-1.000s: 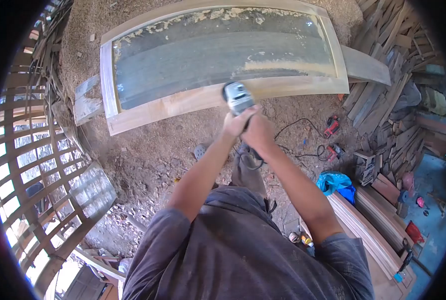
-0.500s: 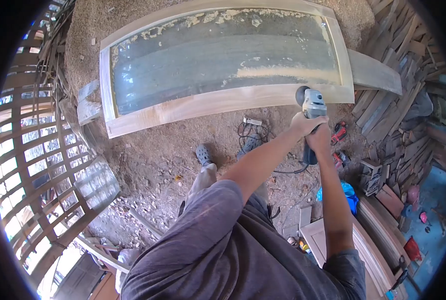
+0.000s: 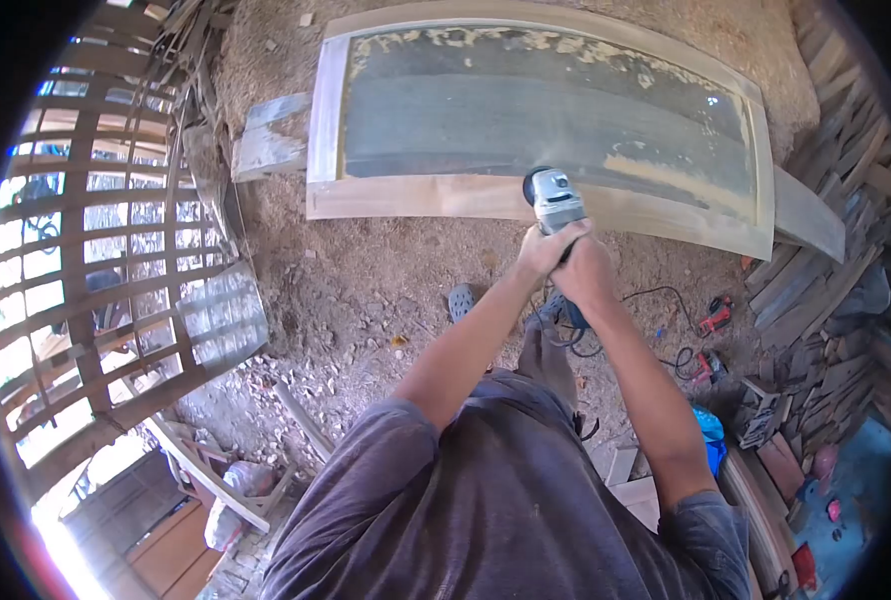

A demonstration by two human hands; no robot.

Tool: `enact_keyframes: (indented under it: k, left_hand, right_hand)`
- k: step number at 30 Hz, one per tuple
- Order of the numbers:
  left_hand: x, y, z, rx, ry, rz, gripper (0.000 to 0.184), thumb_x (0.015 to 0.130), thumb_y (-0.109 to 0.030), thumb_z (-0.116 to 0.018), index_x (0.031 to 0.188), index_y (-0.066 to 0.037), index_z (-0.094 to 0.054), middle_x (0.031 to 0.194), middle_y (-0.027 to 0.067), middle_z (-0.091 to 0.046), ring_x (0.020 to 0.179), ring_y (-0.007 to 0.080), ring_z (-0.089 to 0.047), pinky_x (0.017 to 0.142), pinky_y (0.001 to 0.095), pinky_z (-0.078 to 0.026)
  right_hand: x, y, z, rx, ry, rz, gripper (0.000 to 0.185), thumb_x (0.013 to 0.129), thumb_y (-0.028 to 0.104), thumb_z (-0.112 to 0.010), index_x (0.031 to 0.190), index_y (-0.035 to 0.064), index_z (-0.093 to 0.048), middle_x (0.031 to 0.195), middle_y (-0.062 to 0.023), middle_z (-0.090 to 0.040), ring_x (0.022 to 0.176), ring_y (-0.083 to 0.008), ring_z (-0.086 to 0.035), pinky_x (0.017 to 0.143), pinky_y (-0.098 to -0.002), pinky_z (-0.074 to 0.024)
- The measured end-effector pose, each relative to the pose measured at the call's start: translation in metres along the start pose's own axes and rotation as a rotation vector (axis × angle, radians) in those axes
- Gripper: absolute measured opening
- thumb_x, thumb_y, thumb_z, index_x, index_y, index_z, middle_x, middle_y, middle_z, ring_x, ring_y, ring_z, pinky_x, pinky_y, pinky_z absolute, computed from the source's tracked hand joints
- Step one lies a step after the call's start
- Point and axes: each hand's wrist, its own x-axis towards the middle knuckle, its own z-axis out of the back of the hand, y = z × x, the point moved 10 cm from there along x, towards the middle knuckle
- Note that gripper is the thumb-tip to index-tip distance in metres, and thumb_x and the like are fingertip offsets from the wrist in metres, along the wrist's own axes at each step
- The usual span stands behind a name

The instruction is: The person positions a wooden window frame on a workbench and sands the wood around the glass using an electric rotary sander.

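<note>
On the left, daylight comes through a slatted lattice wall (image 3: 84, 265). Then a framed wooden panel (image 3: 446, 110) lies crosswise ahead of the person, its near rail (image 3: 416, 197) towards us. The left hand (image 3: 549, 248) is wrapped round the angle grinder (image 3: 560, 207); the right hand (image 3: 589, 272), pressed close beside it, grips too. The grinder's head juts beyond both hands, disc over that rail, long axis running away and slightly left. Rightward, a red power tool (image 3: 716, 316) lies on the dirt.

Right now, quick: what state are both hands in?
Left hand: closed, holding the grinder just behind its metal head.
Right hand: closed, holding the same grinder, close beside the left.
</note>
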Motion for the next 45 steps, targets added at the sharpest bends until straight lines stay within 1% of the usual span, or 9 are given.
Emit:
enact_keyframes:
  k: [11,13,16,23,27,34,38,42,45]
  left_hand:
    - [-0.013,-0.031,0.109,-0.049,-0.107,-0.051,0.051,0.082,-0.043,-0.081,0.111,-0.002,-0.071,0.102,0.0083,-0.072,0.092,0.0161,-0.067,0.084,0.0334,-0.054]
    - [-0.014,-0.025,0.088,-0.071,-0.164,-0.018,0.047,0.083,-0.041,-0.081,0.109,-0.003,-0.072,0.101,0.0075,-0.072,0.09,0.0155,-0.067,0.082,0.0332,-0.055]
    - [-0.001,-0.014,0.03,0.071,-0.085,-0.016,0.049,0.08,-0.042,-0.084,0.109,-0.004,-0.074,0.103,0.0068,-0.073,0.09,0.0152,-0.068,0.083,0.0324,-0.055]
    - [0.044,0.033,-0.088,0.264,0.097,-0.02,0.059,0.072,-0.05,-0.086,0.107,-0.003,-0.075,0.105,0.0102,-0.074,0.095,0.0176,-0.07,0.088,0.0334,-0.055]
    - [0.042,0.021,-0.091,0.331,0.155,-0.013,0.061,0.071,-0.051,-0.085,0.108,-0.003,-0.075,0.104,0.0119,-0.075,0.098,0.0209,-0.071,0.089,0.0346,-0.054]
    - [0.019,-0.014,0.019,0.2,0.074,-0.015,0.053,0.081,-0.044,-0.083,0.113,-0.003,-0.071,0.108,0.0061,-0.072,0.098,0.0142,-0.067,0.089,0.0319,-0.053]
    - [0.005,-0.038,0.078,0.143,0.039,0.019,0.053,0.081,-0.043,-0.083,0.115,-0.004,-0.07,0.108,0.0056,-0.07,0.097,0.0147,-0.065,0.088,0.0326,-0.053]
    - [0.009,-0.049,0.129,0.145,-0.007,-0.042,0.056,0.078,-0.045,-0.083,0.109,-0.001,-0.073,0.104,0.0094,-0.073,0.096,0.0162,-0.068,0.088,0.0343,-0.054]
    - [-0.002,-0.064,0.157,0.128,-0.016,-0.037,0.054,0.079,-0.044,-0.083,0.11,-0.001,-0.072,0.105,0.0091,-0.072,0.096,0.0155,-0.067,0.088,0.0337,-0.054]
  right_hand:
    - [0.013,0.094,-0.054,-0.086,0.069,0.037,0.035,0.08,0.031,-0.069,0.09,-0.0021,-0.071,0.084,-0.0278,-0.07,0.086,-0.0458,-0.07,0.074,-0.0535,-0.0561]
    - [0.015,0.075,-0.049,-0.08,0.142,0.041,0.032,0.08,0.029,-0.07,0.09,-0.0011,-0.071,0.085,-0.0288,-0.07,0.086,-0.0458,-0.07,0.076,-0.053,-0.0561]
    - [0.006,0.034,-0.007,-0.032,0.027,0.03,0.031,0.079,0.028,-0.073,0.081,-0.0025,-0.071,0.081,-0.0269,-0.071,0.08,-0.0443,-0.071,0.073,-0.0504,-0.0576]
    - [0.0,-0.088,0.054,0.016,-0.164,-0.161,0.044,0.082,0.032,-0.073,0.11,-0.0008,-0.066,0.092,-0.0301,-0.07,0.091,-0.0484,-0.068,0.079,-0.0553,-0.0539]
    - [-0.006,-0.077,0.059,0.003,-0.123,-0.235,0.055,0.084,0.037,-0.07,0.119,-0.0034,-0.058,0.095,-0.0311,-0.07,0.094,-0.0503,-0.067,0.084,-0.0556,-0.0534]
    - [0.009,0.028,0.004,0.022,-0.045,-0.116,0.049,0.082,0.033,-0.072,0.114,-0.0027,-0.061,0.092,-0.0308,-0.07,0.092,-0.0486,-0.068,0.08,-0.0553,-0.0544]
    - [0.014,0.088,-0.027,0.013,0.082,-0.127,0.042,0.081,0.032,-0.071,0.105,-0.003,-0.065,0.09,-0.0303,-0.07,0.09,-0.0478,-0.068,0.079,-0.0549,-0.055]
    - [0.021,0.126,-0.052,-0.008,-0.006,-0.087,0.036,0.082,0.03,-0.07,0.092,-0.0038,-0.067,0.084,-0.03,-0.07,0.084,-0.0466,-0.07,0.076,-0.0548,-0.0555]
    - [0.022,0.148,-0.072,-0.011,0.04,-0.128,0.035,0.08,0.031,-0.071,0.096,-0.001,-0.069,0.087,-0.0287,-0.071,0.088,-0.0469,-0.069,0.078,-0.0541,-0.0555]
